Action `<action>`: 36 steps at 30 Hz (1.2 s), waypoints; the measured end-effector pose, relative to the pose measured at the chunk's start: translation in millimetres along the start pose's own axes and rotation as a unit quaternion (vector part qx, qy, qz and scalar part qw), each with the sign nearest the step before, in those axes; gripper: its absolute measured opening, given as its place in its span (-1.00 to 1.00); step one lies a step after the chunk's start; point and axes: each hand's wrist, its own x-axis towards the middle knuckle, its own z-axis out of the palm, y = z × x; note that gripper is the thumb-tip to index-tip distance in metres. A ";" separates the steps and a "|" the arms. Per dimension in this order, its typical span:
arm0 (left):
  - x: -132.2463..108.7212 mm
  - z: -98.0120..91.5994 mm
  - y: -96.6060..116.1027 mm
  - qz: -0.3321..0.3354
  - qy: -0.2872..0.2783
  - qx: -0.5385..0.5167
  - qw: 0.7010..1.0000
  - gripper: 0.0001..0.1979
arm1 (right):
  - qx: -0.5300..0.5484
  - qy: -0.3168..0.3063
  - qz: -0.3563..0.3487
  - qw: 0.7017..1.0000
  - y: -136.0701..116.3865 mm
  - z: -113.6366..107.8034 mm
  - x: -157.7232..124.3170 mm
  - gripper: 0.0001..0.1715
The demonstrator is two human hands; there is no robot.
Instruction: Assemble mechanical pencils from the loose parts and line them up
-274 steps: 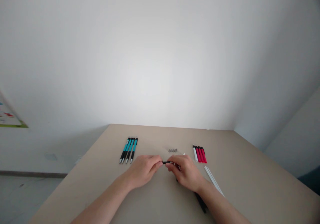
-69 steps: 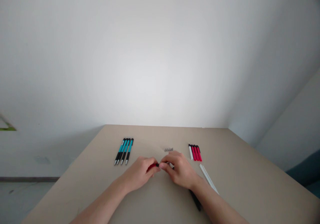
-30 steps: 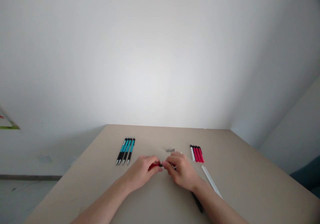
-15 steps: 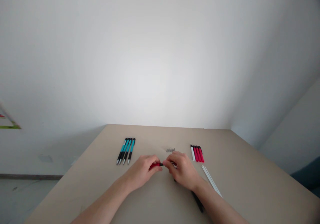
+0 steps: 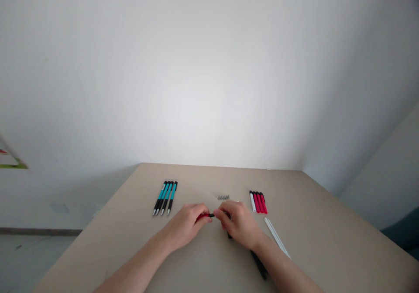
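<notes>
My left hand [image 5: 187, 223] and my right hand [image 5: 240, 223] meet over the middle of the beige table [image 5: 327, 240]. Both are closed on one red and black pen [image 5: 205, 216], the left hand on its red part and the right hand on its black end. Most of the pen is hidden by my fingers. Several small grey springs or tips [image 5: 224, 197] lie just beyond my right hand.
Several teal and black pens [image 5: 165, 198] lie in a row at the left. Red barrels and one white barrel [image 5: 258, 202] lie at the right, with thin white refills [image 5: 276, 237] nearer. Black parts [image 5: 258, 264] lie under my right forearm. A white wall stands behind.
A red part has come into my left hand where only a black piece showed 9 s ago. Over the last second my hands have barely moved.
</notes>
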 end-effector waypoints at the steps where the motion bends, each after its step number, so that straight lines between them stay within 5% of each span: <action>1: -0.1 -0.3 0.0 0.000 -0.012 -0.007 1.000 -0.77 | 0.006 0.004 -0.003 1.000 -0.2 0.0 0.1 -0.65; 5: -0.3 -3.5 0.0 -0.017 -0.042 -0.031 0.998 -0.57 | 0.050 0.025 -0.021 0.998 -2.9 -2.6 -0.7 -0.83; 12: -0.3 -5.7 2.0 0.009 -0.005 0.000 1.000 -0.88 | 0.072 0.042 -0.012 0.996 -1.0 -2.5 -0.6 -0.80; 20: 0.1 -4.6 0.5 0.004 -0.037 -0.023 0.999 -0.70 | 0.105 0.056 -0.018 0.993 0.5 1.5 -0.3 -0.84; 26: -1.2 -7.4 4.3 0.016 -0.030 -0.008 0.999 -0.75 | 0.112 0.062 -0.057 0.990 -1.0 -3.5 -0.7 -0.83; 32: -0.3 -4.7 0.8 0.045 -0.004 0.021 0.999 -0.77 | 0.083 0.039 0.003 0.996 0.5 -2.0 0.2 -0.69; 36: -1.1 -8.0 1.0 0.013 -0.029 0.003 1.000 -0.65 | 0.084 0.064 -0.009 0.994 3.6 -3.4 0.8 -0.79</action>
